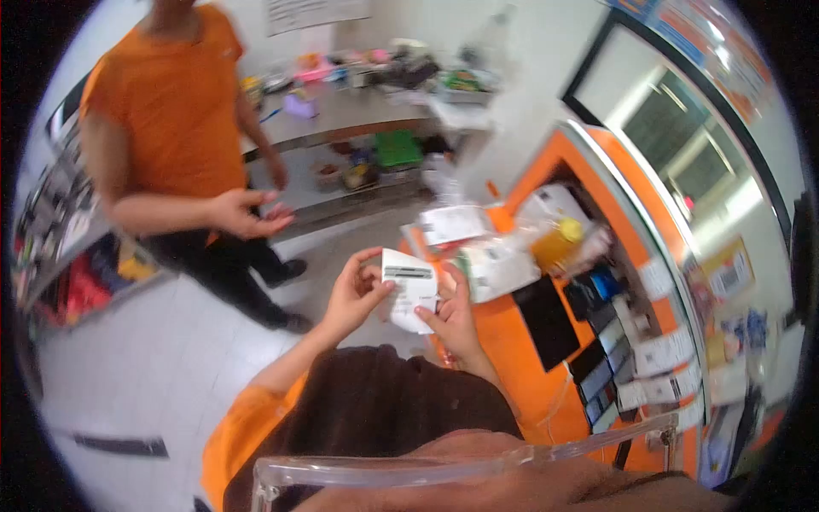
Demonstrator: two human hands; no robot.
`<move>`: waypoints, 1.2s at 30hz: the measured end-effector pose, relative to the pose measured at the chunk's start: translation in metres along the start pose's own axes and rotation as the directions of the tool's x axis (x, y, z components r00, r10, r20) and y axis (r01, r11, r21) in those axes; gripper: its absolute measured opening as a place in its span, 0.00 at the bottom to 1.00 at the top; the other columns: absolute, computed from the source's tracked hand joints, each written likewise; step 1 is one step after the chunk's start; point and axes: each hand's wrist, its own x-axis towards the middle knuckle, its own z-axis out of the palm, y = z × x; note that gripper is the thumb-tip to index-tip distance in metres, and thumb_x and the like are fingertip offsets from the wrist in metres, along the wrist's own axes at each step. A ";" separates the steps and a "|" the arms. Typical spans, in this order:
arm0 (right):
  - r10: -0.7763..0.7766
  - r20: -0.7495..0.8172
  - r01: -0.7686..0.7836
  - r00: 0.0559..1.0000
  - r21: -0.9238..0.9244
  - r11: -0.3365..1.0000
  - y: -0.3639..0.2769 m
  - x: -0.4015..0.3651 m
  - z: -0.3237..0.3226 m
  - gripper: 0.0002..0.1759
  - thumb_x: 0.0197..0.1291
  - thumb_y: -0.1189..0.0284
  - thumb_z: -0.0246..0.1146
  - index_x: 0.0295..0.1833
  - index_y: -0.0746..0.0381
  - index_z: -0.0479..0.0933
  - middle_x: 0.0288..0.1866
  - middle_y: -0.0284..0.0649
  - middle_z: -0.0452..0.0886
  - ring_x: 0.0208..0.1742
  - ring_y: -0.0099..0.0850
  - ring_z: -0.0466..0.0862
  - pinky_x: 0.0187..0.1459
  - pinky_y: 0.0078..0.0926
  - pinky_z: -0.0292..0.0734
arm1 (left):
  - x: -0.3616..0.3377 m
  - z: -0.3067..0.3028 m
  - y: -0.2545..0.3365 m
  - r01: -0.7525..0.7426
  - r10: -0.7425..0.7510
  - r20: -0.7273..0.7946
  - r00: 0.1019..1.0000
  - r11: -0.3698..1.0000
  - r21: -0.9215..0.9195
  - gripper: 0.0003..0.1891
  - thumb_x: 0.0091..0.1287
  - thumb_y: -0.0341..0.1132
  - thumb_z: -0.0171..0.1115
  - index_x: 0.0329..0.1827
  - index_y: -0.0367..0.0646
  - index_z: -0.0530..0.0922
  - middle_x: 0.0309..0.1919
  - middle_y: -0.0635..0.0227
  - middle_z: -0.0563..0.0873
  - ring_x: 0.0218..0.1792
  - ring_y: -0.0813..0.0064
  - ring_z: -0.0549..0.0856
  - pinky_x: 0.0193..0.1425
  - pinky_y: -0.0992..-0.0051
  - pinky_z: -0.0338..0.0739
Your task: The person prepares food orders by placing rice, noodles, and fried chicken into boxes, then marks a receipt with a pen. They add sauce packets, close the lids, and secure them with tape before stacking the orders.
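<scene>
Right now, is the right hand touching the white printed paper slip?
Touching: the head view shows the right hand's thumb pressed on the slip's lower right part.

Blurred print [409, 273] on held paper [413, 297]

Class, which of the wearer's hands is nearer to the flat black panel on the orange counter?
Right. The right hand holds the side of the paper nearer the flat black panel; the left hand holds the farther side.
</scene>
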 end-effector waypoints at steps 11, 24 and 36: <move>-0.127 0.271 0.120 0.954 0.043 0.992 0.102 0.170 0.263 0.43 0.53 0.89 0.55 0.73 0.61 0.46 0.67 0.47 0.61 0.67 0.35 0.66 0.65 0.32 0.62 | -0.174 -0.277 0.028 -0.106 0.081 -0.537 0.840 0.994 -0.016 0.14 0.67 0.23 0.53 0.55 0.36 0.66 0.42 0.62 0.78 0.46 0.76 0.78 0.46 0.75 0.77; 0.030 0.443 -0.037 0.896 0.009 0.999 0.212 0.237 0.461 0.44 0.57 0.83 0.57 0.74 0.55 0.42 0.67 0.49 0.59 0.32 0.26 0.78 0.28 0.21 0.75 | -0.325 -0.391 0.000 0.091 -0.116 -0.893 0.435 0.992 -0.084 0.12 0.63 0.26 0.55 0.49 0.36 0.70 0.39 0.62 0.82 0.39 0.75 0.80 0.45 0.77 0.73; 0.555 0.419 -0.448 0.719 -0.332 0.830 0.378 0.349 0.454 0.30 0.56 0.80 0.59 0.64 0.57 0.60 0.60 0.45 0.69 0.34 0.27 0.81 0.32 0.23 0.75 | -0.273 -0.531 -0.056 0.411 -0.456 -0.810 0.370 0.862 -0.297 0.18 0.63 0.38 0.62 0.51 0.37 0.72 0.40 0.65 0.84 0.40 0.77 0.81 0.43 0.78 0.72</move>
